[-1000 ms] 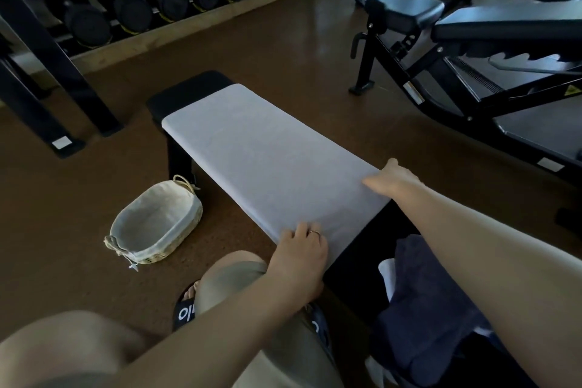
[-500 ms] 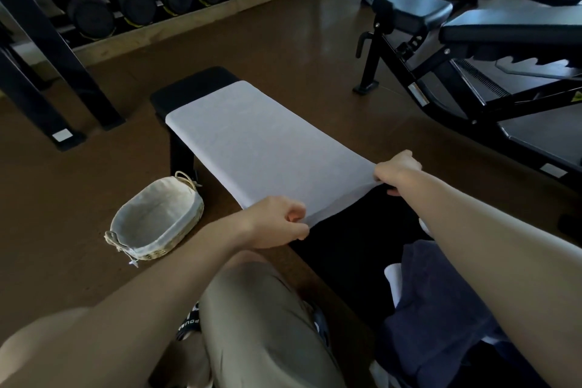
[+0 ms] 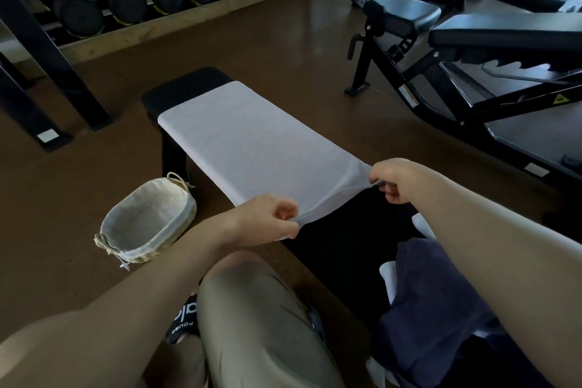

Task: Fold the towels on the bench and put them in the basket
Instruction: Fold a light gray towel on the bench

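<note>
Both hands pinch the white towel's (image 3: 252, 148) near corners: left hand (image 3: 271, 219), right hand (image 3: 393, 179). Long axis runs away from me; fold goes far.

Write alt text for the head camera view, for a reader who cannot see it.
A person's left hand and right hand each pinch a near corner of a white towel spread along a black bench. An empty cloth-lined basket sits on the floor to the left; a dark blue towel lies nearer.
</note>
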Demonstrator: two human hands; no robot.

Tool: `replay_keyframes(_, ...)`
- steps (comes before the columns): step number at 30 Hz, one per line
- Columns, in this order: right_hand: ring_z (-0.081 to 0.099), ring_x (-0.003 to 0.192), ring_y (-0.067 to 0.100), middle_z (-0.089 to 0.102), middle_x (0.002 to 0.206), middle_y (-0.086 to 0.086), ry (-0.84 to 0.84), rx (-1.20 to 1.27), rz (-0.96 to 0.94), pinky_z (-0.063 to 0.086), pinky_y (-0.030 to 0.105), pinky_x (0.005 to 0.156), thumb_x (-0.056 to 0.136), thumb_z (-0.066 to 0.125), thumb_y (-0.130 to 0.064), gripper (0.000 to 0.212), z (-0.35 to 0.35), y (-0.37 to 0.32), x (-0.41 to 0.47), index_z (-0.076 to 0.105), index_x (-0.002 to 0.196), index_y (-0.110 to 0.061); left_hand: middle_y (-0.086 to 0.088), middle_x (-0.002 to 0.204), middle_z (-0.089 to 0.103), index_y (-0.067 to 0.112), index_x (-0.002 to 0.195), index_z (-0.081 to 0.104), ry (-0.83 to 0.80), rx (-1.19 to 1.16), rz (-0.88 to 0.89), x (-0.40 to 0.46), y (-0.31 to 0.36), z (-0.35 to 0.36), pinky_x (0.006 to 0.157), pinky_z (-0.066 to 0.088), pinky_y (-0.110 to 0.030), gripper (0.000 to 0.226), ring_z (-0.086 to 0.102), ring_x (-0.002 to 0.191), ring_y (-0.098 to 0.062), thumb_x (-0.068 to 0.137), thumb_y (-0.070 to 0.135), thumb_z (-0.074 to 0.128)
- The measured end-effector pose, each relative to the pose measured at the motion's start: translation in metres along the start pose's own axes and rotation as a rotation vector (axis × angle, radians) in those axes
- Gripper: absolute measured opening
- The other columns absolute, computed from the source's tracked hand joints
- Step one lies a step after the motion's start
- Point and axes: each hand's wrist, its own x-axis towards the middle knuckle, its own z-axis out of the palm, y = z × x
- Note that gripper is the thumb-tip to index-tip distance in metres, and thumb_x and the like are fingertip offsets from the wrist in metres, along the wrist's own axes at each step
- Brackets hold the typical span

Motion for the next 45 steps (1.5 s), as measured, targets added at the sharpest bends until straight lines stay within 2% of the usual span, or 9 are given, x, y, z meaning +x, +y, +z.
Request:
replay_keyframes(6, 0.052, 0.06, 0.011, 0.061, 0.081, 0.009, 0.089, 0.111, -0.075, 0.06, 0.03, 0.082, 0.092, 0.063, -0.002, 0.024, 0.001, 0.0, -0.001, 0.063, 0.117, -0.004, 0.016, 0.059, 0.038, 0.035, 0.058, 0.048, 0.01, 0.01, 0.008, -0.002, 0.005, -0.007, 0.057, 0.03, -0.018, 0.038, 0.036, 0.06, -0.004, 0.09, 0.02, 0.062)
replay_keyframes(9, 0.064, 0.076, 0.016, 0.067, 0.101, 0.013, 0.184, 0.285, -0.173, 0.063, 0.034, 0.068, 0.087, 0.063, 0.007, 0.044, -0.002, -0.009, -0.005, 0.057, 0.127, -0.011, 0.017, 0.058, 0.037, 0.031, 0.062, 0.046, 0.031, 0.013, 0.018, -0.004, 0.005, -0.014, 0.052, 0.032, -0.012, 0.036, 0.037, 0.057, -0.003, 0.092, 0.018, 0.062)
replay_keyframes(13, 0.066, 0.104, 0.024, 0.06, 0.119, 0.015, 0.182, 0.403, -0.175, 0.06, 0.033, 0.06, 0.094, 0.059, 0.006, 0.038, -0.001, -0.021, -0.017, 0.058, 0.125, -0.016, 0.02, 0.056, 0.042, 0.025, 0.068, 0.048, 0.046, -0.005, 0.014, -0.01, 0.005, -0.023, 0.052, 0.034, -0.008, 0.032, 0.043, 0.054, 0.002, 0.095, 0.013, 0.062)
replay_keyframes(19, 0.069, 0.079, 0.02, 0.065, 0.105, 0.013, 0.309, 0.478, -0.201, 0.063, 0.03, 0.07, 0.093, 0.066, -0.005, 0.025, -0.001, -0.018, -0.02, 0.065, 0.118, -0.007, 0.008, 0.068, 0.045, 0.013, 0.074, 0.052, -0.014, -0.01, 0.014, -0.018, 0.008, -0.02, 0.058, 0.039, -0.01, 0.023, 0.045, 0.063, -0.004, 0.089, 0.015, 0.069)
replay_keyframes(26, 0.069, 0.096, 0.027, 0.066, 0.109, 0.013, 0.457, 0.436, -0.181, 0.061, 0.039, 0.087, 0.089, 0.067, -0.011, 0.029, -0.02, 0.008, -0.029, 0.065, 0.118, -0.006, 0.021, 0.066, 0.052, 0.031, 0.075, 0.054, -0.144, 0.12, 0.01, -0.022, 0.032, 0.002, 0.064, 0.039, -0.016, 0.023, 0.051, 0.069, -0.005, 0.089, 0.03, 0.071)
replay_keyframes(32, 0.069, 0.086, 0.025, 0.069, 0.105, 0.014, 0.561, 0.43, -0.223, 0.055, 0.033, 0.067, 0.088, 0.063, -0.013, 0.027, -0.03, 0.015, -0.042, 0.066, 0.113, -0.004, -0.008, 0.089, 0.055, 0.013, 0.089, 0.057, -0.188, 0.108, 0.096, -0.025, 0.054, 0.013, 0.075, 0.041, -0.035, 0.026, 0.052, 0.083, -0.018, 0.089, 0.036, 0.07)
replay_keyframes(35, 0.072, 0.086, 0.025, 0.069, 0.096, 0.011, 0.529, 0.46, -0.308, 0.062, 0.038, 0.081, 0.087, 0.063, -0.01, 0.005, -0.028, 0.0, -0.051, 0.065, 0.09, -0.013, 0.004, 0.088, 0.059, 0.023, 0.084, 0.059, -0.115, 0.065, 0.106, -0.028, 0.052, -0.003, 0.079, 0.044, -0.027, 0.016, 0.058, 0.087, -0.013, 0.095, 0.03, 0.069)
replay_keyframes(38, 0.073, 0.086, 0.024, 0.069, 0.085, 0.01, 0.469, 0.48, -0.411, 0.062, 0.04, 0.086, 0.087, 0.061, -0.007, 0.018, -0.015, -0.025, -0.057, 0.056, 0.078, -0.021, 0.006, 0.083, 0.057, 0.023, 0.082, 0.058, 0.037, 0.047, 0.09, -0.031, 0.039, -0.029, 0.075, 0.047, -0.028, 0.018, 0.057, 0.079, -0.01, 0.097, 0.03, 0.066)
replay_keyframes(45, 0.067, 0.055, 0.017, 0.071, 0.076, 0.011, 0.322, 0.407, -0.57, 0.065, 0.034, 0.07, 0.081, 0.061, -0.005, 0.011, 0.024, -0.117, -0.057, 0.068, 0.079, -0.014, -0.005, 0.083, 0.063, 0.008, 0.087, 0.05, 0.341, -0.311, -0.028, -0.033, 0.002, -0.084, 0.086, 0.062, -0.038, 0.017, 0.073, 0.078, -0.014, 0.099, 0.009, 0.062)
